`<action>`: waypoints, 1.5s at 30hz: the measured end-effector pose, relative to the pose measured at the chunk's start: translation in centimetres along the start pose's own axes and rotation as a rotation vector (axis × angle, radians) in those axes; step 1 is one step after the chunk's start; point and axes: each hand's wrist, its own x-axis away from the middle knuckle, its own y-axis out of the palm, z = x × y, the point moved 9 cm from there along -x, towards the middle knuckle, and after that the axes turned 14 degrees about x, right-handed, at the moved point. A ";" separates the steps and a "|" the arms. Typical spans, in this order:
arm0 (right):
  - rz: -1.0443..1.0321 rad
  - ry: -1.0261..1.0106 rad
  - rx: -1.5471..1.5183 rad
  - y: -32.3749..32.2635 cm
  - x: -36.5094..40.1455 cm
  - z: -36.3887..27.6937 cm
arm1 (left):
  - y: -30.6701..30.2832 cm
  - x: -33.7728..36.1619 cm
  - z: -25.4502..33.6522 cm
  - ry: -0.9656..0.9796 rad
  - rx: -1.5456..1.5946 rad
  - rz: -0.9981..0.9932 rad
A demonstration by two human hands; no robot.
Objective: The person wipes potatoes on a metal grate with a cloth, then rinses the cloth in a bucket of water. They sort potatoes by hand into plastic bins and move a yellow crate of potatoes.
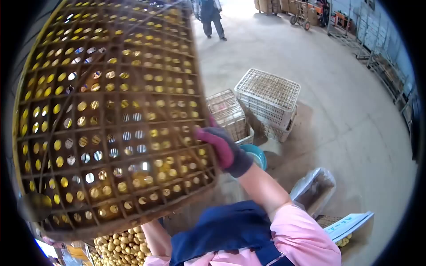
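Observation:
A large yellow-brown plastic crate [111, 115] with round holes and a ribbed bottom is lifted and tilted, its underside towards me. It fills the left half of the head view. My right hand [224, 148], in a grey and magenta glove, is closed around the crate's right side. Of my left arm only the forearm shows, below the crate's lower edge; the crate hides the hand and its fingers. Beneath the crate, at the lower left, lies a heap of small round brown produce [120, 248] that looks like potatoes.
White crates [268, 88] stand stacked on the concrete floor, beside another crate [226, 113]. A teal basin [255, 155] is near them. Closer right are a plastic-lined box [315, 190] and a printed carton [350, 226]. A person [211, 17] stands far off; metal racks [386, 66] line the right wall.

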 end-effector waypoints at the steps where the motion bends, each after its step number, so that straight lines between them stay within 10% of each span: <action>1: 0.018 0.161 -0.113 -1.6 1.1 2.1 | 0.4 -1.3 -2.3 -0.035 0.008 -0.011; 5: 0.266 0.964 -0.868 -6.1 3.1 8.3 | 0.8 -7.7 -10.8 -0.182 0.028 -0.087; 9: 0.349 1.056 -0.745 -11.1 2.5 12.2 | 3.1 -13.4 -16.1 -0.311 0.147 -0.280; 12: 0.235 1.126 -0.506 -12.5 4.3 17.8 | 5.0 -17.1 -19.9 -0.495 0.419 -0.102; 13: 0.220 1.145 -0.491 -12.2 4.4 19.6 | 4.1 -18.2 -21.1 -0.296 0.276 0.370; 15: 0.071 1.238 -0.318 -10.5 5.6 23.2 | -4.2 -18.7 -25.3 -0.688 0.509 0.034; 21: -0.171 1.206 -0.282 -5.3 10.4 34.0 | -17.9 -11.3 -28.4 -0.340 0.238 0.893; 22: -0.142 1.315 -0.424 -3.7 11.8 35.2 | -18.2 -11.0 -28.3 -0.527 0.411 0.712; 24: -0.083 1.422 -0.630 -1.5 13.8 37.4 | -22.7 -9.6 -25.5 -0.307 -0.142 0.649; 27: -0.169 1.449 -0.658 -0.1 15.5 40.7 | -20.2 -9.5 -26.5 -0.289 0.104 0.900; 31: -0.191 1.488 -0.748 -1.3 16.1 45.1 | -19.1 -10.9 -29.3 -0.311 0.130 0.573; 45: -0.439 1.187 -0.208 -2.2 21.7 50.6 | -30.7 -7.1 -33.6 -0.230 -0.204 1.361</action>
